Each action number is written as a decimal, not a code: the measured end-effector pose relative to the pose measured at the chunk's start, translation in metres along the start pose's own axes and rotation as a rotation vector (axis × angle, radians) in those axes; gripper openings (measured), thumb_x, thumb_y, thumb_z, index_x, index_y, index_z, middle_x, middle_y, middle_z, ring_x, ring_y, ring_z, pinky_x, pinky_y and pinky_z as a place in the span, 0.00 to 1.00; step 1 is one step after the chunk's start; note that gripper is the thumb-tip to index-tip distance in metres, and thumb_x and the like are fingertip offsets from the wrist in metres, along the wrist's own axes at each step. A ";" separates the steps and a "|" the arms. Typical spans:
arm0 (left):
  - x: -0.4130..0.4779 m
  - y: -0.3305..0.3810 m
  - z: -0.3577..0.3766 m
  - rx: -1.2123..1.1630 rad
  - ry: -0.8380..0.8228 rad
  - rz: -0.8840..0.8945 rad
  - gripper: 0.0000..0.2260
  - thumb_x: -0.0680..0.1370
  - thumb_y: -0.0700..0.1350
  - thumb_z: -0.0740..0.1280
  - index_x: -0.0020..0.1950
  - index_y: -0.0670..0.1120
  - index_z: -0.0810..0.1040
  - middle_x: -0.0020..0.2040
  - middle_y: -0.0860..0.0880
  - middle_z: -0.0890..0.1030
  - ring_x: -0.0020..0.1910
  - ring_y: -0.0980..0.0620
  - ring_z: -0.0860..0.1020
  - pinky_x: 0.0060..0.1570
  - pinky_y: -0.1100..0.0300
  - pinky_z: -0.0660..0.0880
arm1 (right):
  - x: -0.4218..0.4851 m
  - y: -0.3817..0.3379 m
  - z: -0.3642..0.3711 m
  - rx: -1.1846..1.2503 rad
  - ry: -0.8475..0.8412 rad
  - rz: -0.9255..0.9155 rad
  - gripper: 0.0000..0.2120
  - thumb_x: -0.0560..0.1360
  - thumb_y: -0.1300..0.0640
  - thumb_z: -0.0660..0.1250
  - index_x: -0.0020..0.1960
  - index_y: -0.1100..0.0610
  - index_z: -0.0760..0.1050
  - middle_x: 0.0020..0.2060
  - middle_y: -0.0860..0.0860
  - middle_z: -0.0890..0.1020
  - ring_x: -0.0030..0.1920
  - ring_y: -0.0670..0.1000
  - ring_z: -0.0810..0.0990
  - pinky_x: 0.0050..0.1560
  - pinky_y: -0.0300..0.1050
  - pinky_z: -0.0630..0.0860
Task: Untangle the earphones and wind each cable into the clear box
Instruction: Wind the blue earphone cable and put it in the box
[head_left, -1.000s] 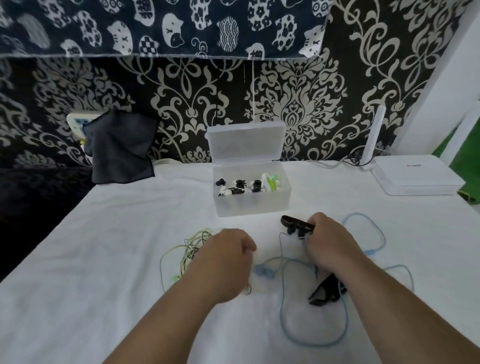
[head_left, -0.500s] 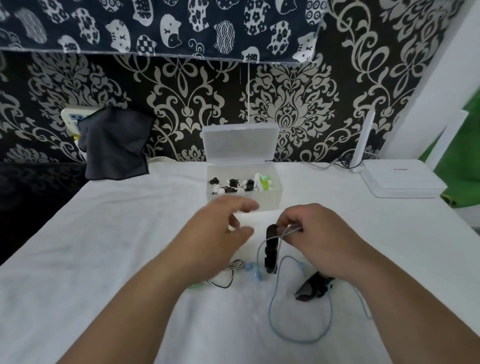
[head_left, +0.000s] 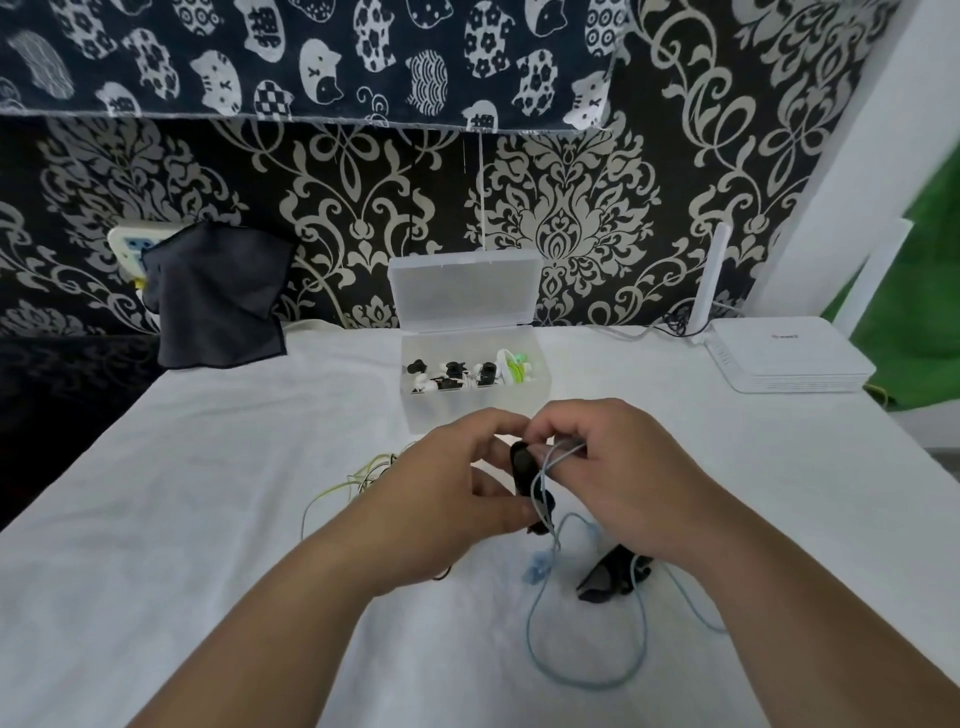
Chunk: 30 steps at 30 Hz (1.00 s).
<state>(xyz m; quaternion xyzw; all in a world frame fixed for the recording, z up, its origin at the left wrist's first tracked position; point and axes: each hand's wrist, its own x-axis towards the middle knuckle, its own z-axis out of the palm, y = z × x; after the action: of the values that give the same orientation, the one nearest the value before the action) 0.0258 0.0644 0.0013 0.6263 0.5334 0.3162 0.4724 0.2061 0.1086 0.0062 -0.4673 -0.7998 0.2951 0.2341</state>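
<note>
Earphones with a thin blue cable (head_left: 530, 629) are being held up by two hands, just in front of the clear plastic box (head_left: 467, 410).
Left hand (head_left: 447, 499) fingers are pinching the black oblong piece (head_left: 522, 470); right hand (head_left: 623, 478) fingers are pinching the cable, whose loop is lying on the white bench (head_left: 208, 519).

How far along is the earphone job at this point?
Done: several wound earphones sit in the clear box. In hand: left hand and right hand hold a black clip and the blue cable, mostly unwound. Left: finishing it, then the yellow-green cable tangled on the cloth.
</note>
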 end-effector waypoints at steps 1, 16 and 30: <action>0.000 0.001 0.000 -0.005 0.008 0.001 0.21 0.73 0.41 0.75 0.58 0.62 0.76 0.49 0.57 0.81 0.38 0.47 0.80 0.38 0.32 0.75 | 0.000 -0.002 0.000 -0.006 0.004 0.003 0.05 0.77 0.52 0.68 0.43 0.47 0.78 0.28 0.37 0.75 0.30 0.43 0.70 0.34 0.41 0.67; 0.000 0.009 -0.005 -0.514 0.250 0.050 0.15 0.80 0.28 0.56 0.48 0.41 0.79 0.48 0.37 0.83 0.42 0.48 0.80 0.49 0.57 0.80 | -0.011 -0.029 -0.023 0.121 -0.118 0.038 0.12 0.69 0.67 0.69 0.42 0.50 0.79 0.34 0.47 0.82 0.31 0.45 0.76 0.35 0.42 0.74; 0.000 0.008 -0.004 -0.459 0.160 0.129 0.14 0.72 0.37 0.62 0.56 0.47 0.75 0.49 0.44 0.84 0.43 0.49 0.79 0.46 0.60 0.75 | -0.011 -0.037 -0.028 0.156 0.165 0.027 0.10 0.69 0.63 0.77 0.36 0.49 0.82 0.33 0.40 0.83 0.31 0.38 0.78 0.35 0.28 0.69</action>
<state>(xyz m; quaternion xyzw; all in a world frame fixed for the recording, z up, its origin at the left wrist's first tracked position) 0.0252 0.0661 0.0105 0.5085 0.4421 0.5071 0.5374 0.2073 0.0918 0.0508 -0.4811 -0.7462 0.3199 0.3308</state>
